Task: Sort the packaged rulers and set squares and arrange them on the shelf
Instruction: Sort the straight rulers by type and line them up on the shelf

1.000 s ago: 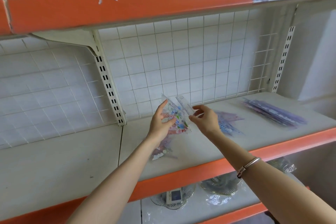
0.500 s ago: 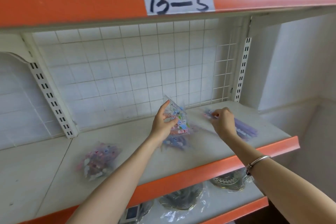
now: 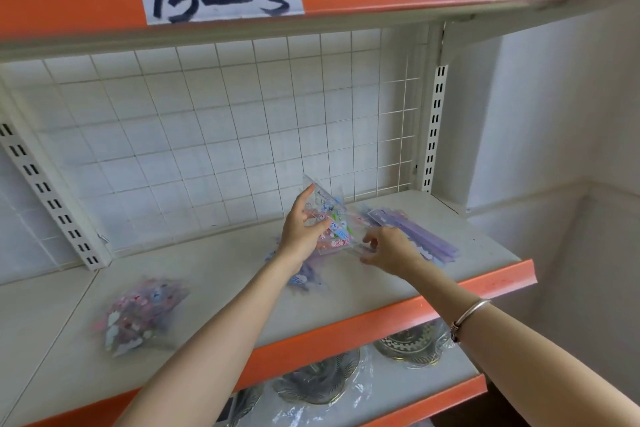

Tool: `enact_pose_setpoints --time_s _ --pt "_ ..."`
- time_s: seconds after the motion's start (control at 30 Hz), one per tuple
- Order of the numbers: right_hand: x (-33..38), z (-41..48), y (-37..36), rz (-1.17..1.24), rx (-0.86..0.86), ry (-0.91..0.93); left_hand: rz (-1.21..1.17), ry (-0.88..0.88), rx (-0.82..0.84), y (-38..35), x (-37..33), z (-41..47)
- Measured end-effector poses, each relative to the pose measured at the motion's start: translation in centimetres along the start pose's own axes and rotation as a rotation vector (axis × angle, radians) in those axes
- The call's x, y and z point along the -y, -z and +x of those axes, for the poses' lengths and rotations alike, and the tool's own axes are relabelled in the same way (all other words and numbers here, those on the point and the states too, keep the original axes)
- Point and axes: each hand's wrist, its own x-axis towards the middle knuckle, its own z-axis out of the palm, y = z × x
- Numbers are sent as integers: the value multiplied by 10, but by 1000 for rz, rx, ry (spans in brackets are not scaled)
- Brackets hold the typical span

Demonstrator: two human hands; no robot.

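L hand point(image 3: 300, 230) holds set-square packet point(image 3: 332, 218) upright over shelf point(image 3: 381, 291), fingers clamped on it. Its lower R corner meets my R hand point(image 3: 391, 251), nearer, fingers loosely curled; can't tell if pinching. Purple ruler packs point(image 3: 426, 236) lie just behind, long axis back-left to front-right.

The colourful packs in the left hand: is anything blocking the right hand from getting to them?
Nothing visible does. The right hand is at the lower edge of the colourful packs, which the left hand holds up; the purple rulers lie beyond the right hand.
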Motion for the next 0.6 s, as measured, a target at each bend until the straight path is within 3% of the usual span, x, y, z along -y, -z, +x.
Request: enact_pose_setpoints --time_s 0.37,0.6 --pt "12 7 3 -94 17 -114 16 -4 -42 -1 5 4" --pt "7 6 -1 -54 -28 -59 -19 -4 -56 1 9 2"
